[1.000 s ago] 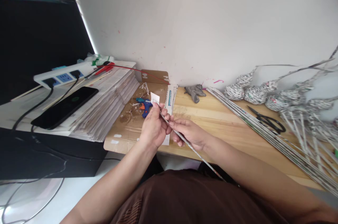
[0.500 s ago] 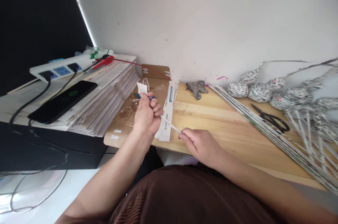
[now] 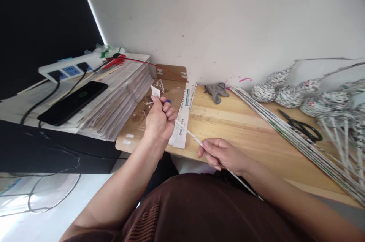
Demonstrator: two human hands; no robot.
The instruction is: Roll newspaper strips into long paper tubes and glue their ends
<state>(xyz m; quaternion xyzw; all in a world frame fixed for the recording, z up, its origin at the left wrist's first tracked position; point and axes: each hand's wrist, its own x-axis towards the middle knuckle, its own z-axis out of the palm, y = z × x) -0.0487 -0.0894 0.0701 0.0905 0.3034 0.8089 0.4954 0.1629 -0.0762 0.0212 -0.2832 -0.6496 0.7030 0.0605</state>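
My left hand (image 3: 161, 118) is closed, palm up, over the cardboard. A flat white paper strip (image 3: 155, 91) sticks out above its thumb. From its lower side a thin rolled paper stick (image 3: 189, 133) runs down to the right. My right hand (image 3: 221, 154) pinches this stick between thumb and fingers, and its far end passes under the hand to the lower right. Beneath the hands lies a stack of cut newspaper strips (image 3: 183, 128) at the edge of the cardboard (image 3: 125, 132). Something blue shows behind my left fingers, too small to name.
On the left, a tall newspaper stack (image 3: 125, 99) bears a phone (image 3: 72, 101) and a power strip (image 3: 68, 69). A grey glove-like piece (image 3: 217, 92), long paper sticks (image 3: 273, 128), black scissors (image 3: 302, 126) and several woven paper gourds (image 3: 289, 95) lie along the wooden table (image 3: 222, 124).
My right hand has slid down and right, away from my left hand. More of the rolled stick shows between them, and its end now extends past my right hand. The view has shifted slightly.
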